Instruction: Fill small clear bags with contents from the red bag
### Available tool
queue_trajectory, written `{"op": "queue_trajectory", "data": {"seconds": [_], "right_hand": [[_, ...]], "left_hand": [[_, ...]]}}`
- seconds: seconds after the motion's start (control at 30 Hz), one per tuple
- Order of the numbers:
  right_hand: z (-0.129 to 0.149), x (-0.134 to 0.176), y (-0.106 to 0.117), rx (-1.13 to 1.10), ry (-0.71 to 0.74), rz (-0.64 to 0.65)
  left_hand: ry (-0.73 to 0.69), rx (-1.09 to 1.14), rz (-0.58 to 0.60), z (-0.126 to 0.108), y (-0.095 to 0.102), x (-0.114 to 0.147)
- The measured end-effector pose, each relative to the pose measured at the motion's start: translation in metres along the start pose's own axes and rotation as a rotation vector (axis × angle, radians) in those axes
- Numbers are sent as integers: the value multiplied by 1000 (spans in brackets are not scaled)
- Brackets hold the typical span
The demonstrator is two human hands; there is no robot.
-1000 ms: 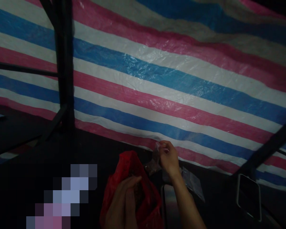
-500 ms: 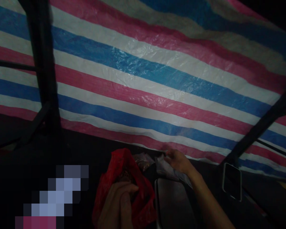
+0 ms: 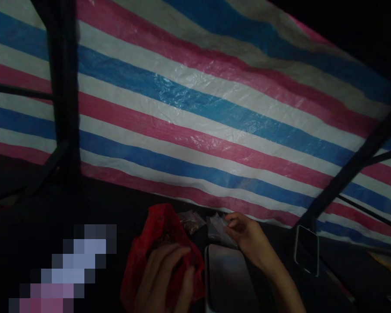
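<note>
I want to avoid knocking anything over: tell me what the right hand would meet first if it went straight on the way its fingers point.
The right hand points left, fingers on a clear plastic bag. Past that, probably the small filled packet, then the red bag; depth is unclear in the dark.

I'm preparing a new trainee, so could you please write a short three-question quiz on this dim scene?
1. True or false: the left hand rests at the mouth of the red bag.
2. What does the right hand pinch? A) clear plastic bags B) a spoon C) a phone
3. Which colours stripe the tarp behind?

Key: 1 true. 2 A. 3 red, white and blue.
</note>
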State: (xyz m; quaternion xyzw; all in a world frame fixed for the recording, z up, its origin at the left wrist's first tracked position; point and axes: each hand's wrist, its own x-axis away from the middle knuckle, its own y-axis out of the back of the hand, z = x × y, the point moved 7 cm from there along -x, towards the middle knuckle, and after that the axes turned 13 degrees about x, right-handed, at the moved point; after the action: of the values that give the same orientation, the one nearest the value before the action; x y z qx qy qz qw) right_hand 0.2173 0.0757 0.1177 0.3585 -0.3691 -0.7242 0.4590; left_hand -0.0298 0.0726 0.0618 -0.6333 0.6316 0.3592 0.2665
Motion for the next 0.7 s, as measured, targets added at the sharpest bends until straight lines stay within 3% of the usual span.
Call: {"op": "queue_trajectory", "data": {"seconds": [0.13, 0.23, 0.53, 0.63, 0.7], "right_hand": [[70, 40, -19, -444, 146, 254], [90, 54, -39, -557, 111, 373], [88, 44, -43, -591, 144, 250], [97, 42, -41, -556, 180, 233], [99, 36, -38, -573, 179, 177]], "left_hand": [[-91, -141, 71, 2, -15, 9], [-114, -153, 66, 3, -13, 11], [-273, -326, 73, -9, 6, 6], [-155, -198, 97, 0, 2, 13], [51, -57, 40, 10, 8, 13]]}}
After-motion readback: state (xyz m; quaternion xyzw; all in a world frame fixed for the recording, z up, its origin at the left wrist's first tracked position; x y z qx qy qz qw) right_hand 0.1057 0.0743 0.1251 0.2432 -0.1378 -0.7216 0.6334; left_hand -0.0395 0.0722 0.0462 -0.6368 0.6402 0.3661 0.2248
